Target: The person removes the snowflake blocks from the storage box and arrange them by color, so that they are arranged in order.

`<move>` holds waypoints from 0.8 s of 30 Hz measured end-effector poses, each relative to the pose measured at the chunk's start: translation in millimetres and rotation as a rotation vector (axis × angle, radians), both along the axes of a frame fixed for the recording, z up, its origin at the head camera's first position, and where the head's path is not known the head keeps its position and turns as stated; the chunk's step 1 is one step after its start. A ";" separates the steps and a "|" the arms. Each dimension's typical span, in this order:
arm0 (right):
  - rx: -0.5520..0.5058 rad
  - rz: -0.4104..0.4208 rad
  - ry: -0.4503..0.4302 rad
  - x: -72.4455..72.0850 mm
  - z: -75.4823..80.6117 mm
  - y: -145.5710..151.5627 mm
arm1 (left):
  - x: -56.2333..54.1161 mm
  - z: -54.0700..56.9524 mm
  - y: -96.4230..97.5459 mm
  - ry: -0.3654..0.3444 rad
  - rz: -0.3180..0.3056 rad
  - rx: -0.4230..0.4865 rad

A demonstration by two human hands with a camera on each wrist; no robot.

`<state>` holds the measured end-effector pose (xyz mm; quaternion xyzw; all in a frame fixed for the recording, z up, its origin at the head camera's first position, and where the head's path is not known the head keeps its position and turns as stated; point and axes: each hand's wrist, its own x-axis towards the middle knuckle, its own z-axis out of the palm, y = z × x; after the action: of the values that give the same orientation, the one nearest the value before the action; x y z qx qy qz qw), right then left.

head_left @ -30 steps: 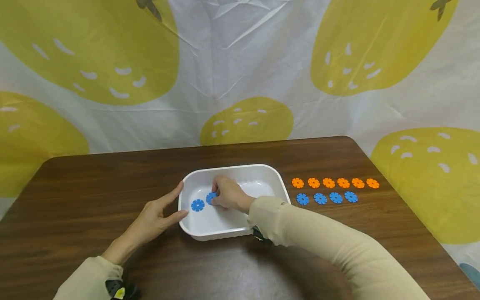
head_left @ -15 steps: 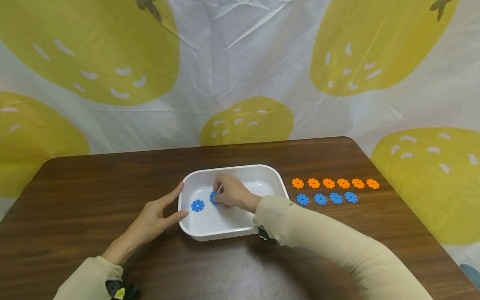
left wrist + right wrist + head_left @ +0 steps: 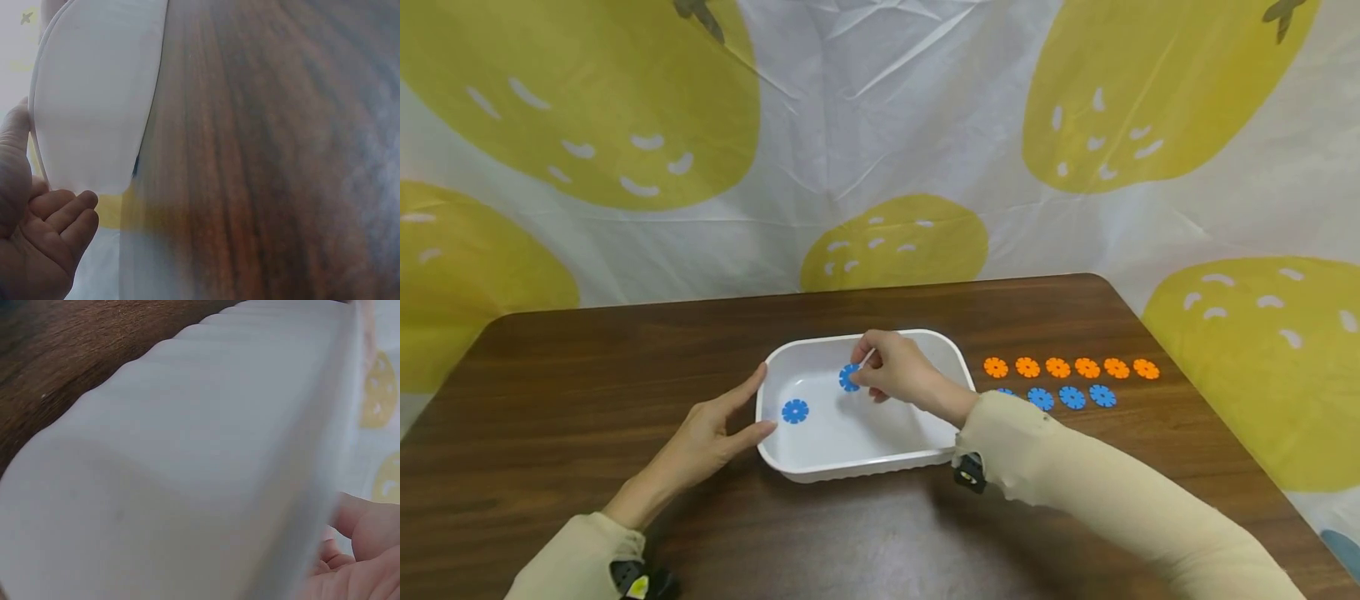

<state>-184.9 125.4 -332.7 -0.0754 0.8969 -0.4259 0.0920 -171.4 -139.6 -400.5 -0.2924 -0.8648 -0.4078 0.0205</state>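
Observation:
A white plastic tray (image 3: 857,471) stands on the table. My right hand (image 3: 898,367) is over its inside and pinches a blue notched disc (image 3: 848,377) between thumb and fingertips. Another blue notched disc (image 3: 795,411) lies flat on the tray's floor toward the left. My left hand (image 3: 715,433) rests against the tray's left end, its thumb and fingers spread along the rim. In the left wrist view the left hand's fingers (image 3: 69,219) lie close to the tray's end wall. The tray's wall mostly hides the right hand's fingers (image 3: 369,525) in the right wrist view.
Right of the tray, several orange notched discs (image 3: 1057,367) form a row on the brown wooden table (image 3: 625,375). A row of blue notched discs (image 3: 1072,397) lies in front of it, partly covered by my right sleeve (image 3: 1075,450). A lemon-patterned cloth (image 3: 880,125) hangs behind.
My right hand has lifted the pinched blue disc off the tray floor and moved it right and toward the back. My left hand has stayed at the tray's left end.

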 end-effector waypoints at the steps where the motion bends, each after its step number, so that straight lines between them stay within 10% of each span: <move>1: -0.008 0.003 0.012 0.8 1.2 3.4 | -0.3 -0.1 -0.1 0.001 0.002 -0.002; 24: -0.173 -0.135 0.124 28.8 11.6 91.0 | -0.9 0.3 0.9 -0.006 0.006 -0.007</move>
<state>-156.1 216.4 -321.1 -0.0487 0.8638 -0.5015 0.0007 -172.3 -138.6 -400.2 -0.2888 -0.8670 -0.4058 0.0180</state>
